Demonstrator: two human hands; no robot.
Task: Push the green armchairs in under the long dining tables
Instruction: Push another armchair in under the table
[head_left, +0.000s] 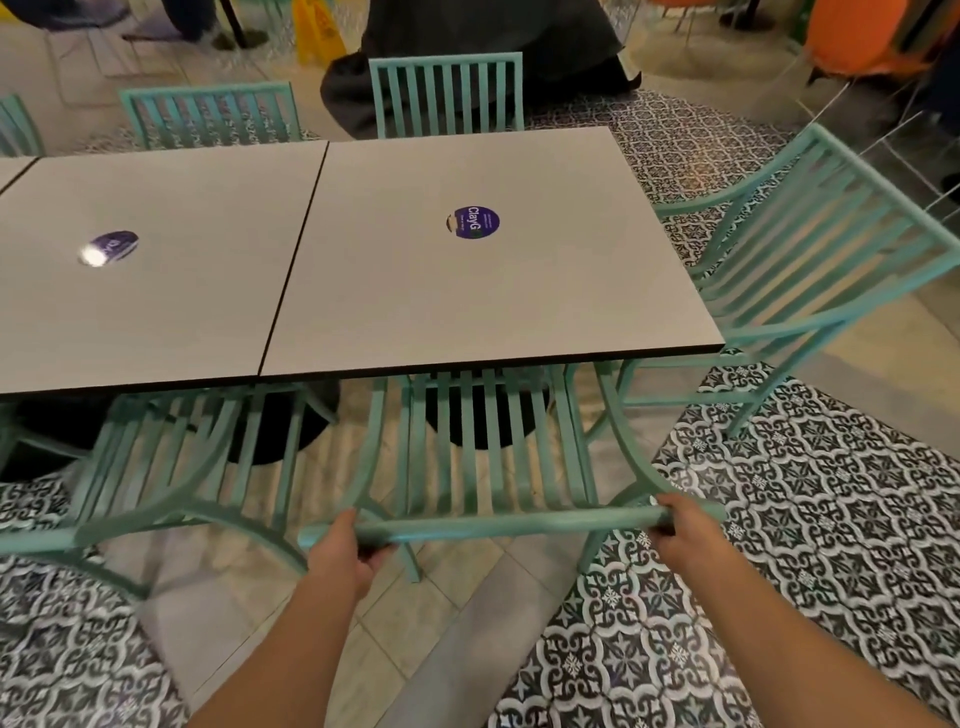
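From the head view, both forearms are reaching forward and down to the top rail (511, 524) of the near armchair (483, 447). The left hand (347, 552) is grasping the rail's left end, fingers curling underneath and thumb lying over the top. The right hand (681, 530) is gripping the rail's right end, fingers wrapping round it.

This armchair is sitting at the near edge of the long table (467, 270), its seat lying under the tabletop and its slatted back leaning out toward the camera. The frame is looking like painted metal in a pale mint green, with flat vertical slats and curving armrests. The tabletop is showing as smooth light grey slabs with dark edging, butting together at a seam, and a round purple sticker (474, 222) is sitting near the middle of the right slab.

A second armchair (171, 467) is standing left of the held one, also against the table's near edge. A third armchair (810, 270) is standing at the table's right end, angled away from it. Two more chair backs (447, 93) are showing along the table's far side. The floor (810, 545) is mixing black-and-white patterned tiles with plain beige ones
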